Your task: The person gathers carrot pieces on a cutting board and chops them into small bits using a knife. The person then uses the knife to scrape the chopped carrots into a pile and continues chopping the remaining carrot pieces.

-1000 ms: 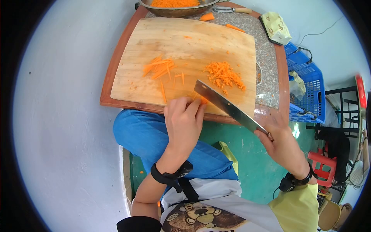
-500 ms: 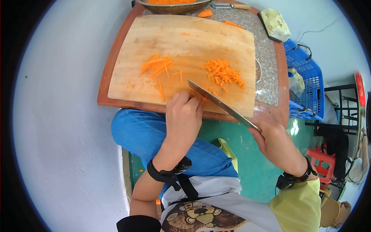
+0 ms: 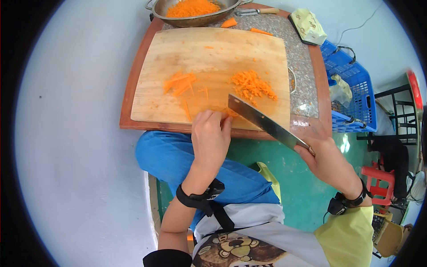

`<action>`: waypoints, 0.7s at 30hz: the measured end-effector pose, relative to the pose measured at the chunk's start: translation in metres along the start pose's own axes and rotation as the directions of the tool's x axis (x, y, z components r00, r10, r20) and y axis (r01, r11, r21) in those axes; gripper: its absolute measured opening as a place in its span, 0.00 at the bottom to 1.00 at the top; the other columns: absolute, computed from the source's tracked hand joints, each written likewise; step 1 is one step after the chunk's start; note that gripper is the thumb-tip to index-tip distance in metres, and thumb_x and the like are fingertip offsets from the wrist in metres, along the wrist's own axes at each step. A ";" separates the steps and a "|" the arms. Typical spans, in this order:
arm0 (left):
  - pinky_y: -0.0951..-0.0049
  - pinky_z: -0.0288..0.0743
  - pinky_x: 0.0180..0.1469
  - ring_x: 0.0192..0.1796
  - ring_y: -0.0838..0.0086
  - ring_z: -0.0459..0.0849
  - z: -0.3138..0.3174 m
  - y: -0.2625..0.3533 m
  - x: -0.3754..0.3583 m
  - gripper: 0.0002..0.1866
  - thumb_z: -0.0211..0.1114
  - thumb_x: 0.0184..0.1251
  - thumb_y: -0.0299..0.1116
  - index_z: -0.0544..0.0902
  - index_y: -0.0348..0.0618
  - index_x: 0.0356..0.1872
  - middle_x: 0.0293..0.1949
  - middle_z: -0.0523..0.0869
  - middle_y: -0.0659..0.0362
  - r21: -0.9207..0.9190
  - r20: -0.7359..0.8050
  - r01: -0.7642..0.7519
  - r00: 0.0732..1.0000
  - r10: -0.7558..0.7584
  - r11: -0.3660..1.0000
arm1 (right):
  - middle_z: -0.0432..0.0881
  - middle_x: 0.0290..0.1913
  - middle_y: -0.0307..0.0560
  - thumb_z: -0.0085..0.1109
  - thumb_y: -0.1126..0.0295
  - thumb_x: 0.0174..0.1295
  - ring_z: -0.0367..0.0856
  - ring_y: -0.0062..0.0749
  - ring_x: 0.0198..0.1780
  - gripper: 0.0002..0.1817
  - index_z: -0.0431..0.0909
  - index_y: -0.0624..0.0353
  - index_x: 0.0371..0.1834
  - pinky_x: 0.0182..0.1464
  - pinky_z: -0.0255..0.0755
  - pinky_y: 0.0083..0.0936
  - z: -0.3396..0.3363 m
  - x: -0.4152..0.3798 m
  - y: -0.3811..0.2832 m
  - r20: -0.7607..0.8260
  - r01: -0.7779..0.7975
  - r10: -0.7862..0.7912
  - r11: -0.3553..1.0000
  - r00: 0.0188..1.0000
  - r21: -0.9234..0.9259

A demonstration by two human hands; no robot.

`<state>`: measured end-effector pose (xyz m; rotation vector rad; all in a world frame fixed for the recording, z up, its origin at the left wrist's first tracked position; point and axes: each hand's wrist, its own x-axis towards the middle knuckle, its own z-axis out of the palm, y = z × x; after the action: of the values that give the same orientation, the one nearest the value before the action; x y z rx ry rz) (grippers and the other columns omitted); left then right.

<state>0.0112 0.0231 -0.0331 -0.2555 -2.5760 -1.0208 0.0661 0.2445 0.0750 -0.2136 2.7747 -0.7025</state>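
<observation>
A wooden cutting board (image 3: 213,58) bears a heap of diced carrot (image 3: 252,86) on its right and thin carrot strips (image 3: 180,83) on its left. Near the board's close edge, my left hand (image 3: 209,135) has its fingers curled and pressed on carrot pieces (image 3: 230,111), which they partly hide. My right hand (image 3: 322,160) is wrapped round the handle of a broad knife (image 3: 267,123). The blade slants up to the left, its tip just right of my left fingertips, beside the carrot pieces.
A metal pan (image 3: 195,19) of shredded carrot stands behind the board. Near it lie a peeler (image 3: 255,11) and carrot chunks (image 3: 229,22). A tissue pack (image 3: 308,26) sits at the table's right corner. Beyond are a blue basket (image 3: 356,80) and a red stool (image 3: 377,182).
The knife has turned to show more of its blade face and sits slightly further right in view. The whole scene has shifted a little, with more of the pan showing.
</observation>
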 end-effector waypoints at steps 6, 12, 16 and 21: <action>0.66 0.73 0.37 0.33 0.59 0.80 -0.002 0.001 -0.002 0.04 0.67 0.53 0.24 0.84 0.35 0.29 0.27 0.81 0.51 -0.061 -0.001 0.009 1.000 -0.010 0.998 | 0.75 0.21 0.64 0.56 0.69 0.62 0.74 0.60 0.24 0.10 0.76 0.66 0.28 0.26 0.68 0.42 -0.001 -0.006 -0.007 0.016 -0.109 0.108 0.992 0.994 0.064; 0.65 0.73 0.37 0.33 0.58 0.79 -0.001 0.001 -0.003 0.05 0.66 0.53 0.24 0.84 0.33 0.30 0.28 0.80 0.50 -0.038 -0.003 -0.008 1.000 0.008 0.999 | 0.74 0.20 0.64 0.55 0.67 0.63 0.74 0.61 0.25 0.13 0.73 0.66 0.25 0.27 0.68 0.44 0.002 -0.003 -0.011 0.051 -0.116 0.114 0.993 0.992 0.026; 0.64 0.72 0.37 0.34 0.57 0.79 -0.001 0.000 -0.003 0.05 0.66 0.52 0.23 0.84 0.33 0.30 0.27 0.80 0.51 -0.026 -0.010 -0.027 1.000 0.027 0.999 | 0.74 0.20 0.64 0.55 0.67 0.63 0.75 0.61 0.25 0.13 0.73 0.66 0.25 0.27 0.68 0.45 0.007 0.000 -0.008 0.045 -0.068 0.068 0.998 0.997 0.000; 0.64 0.72 0.37 0.34 0.57 0.78 -0.001 -0.002 -0.004 0.04 0.66 0.51 0.23 0.84 0.33 0.29 0.28 0.81 0.51 -0.038 0.002 -0.028 1.000 0.028 0.999 | 0.75 0.20 0.63 0.55 0.66 0.62 0.75 0.60 0.24 0.15 0.72 0.66 0.23 0.26 0.69 0.44 0.010 0.004 -0.006 0.056 -0.022 0.025 0.999 0.998 -0.042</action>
<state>0.0149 0.0210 -0.0356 -0.3024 -2.5493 -1.0610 0.0660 0.2341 0.0681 -0.2056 2.7352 -0.6245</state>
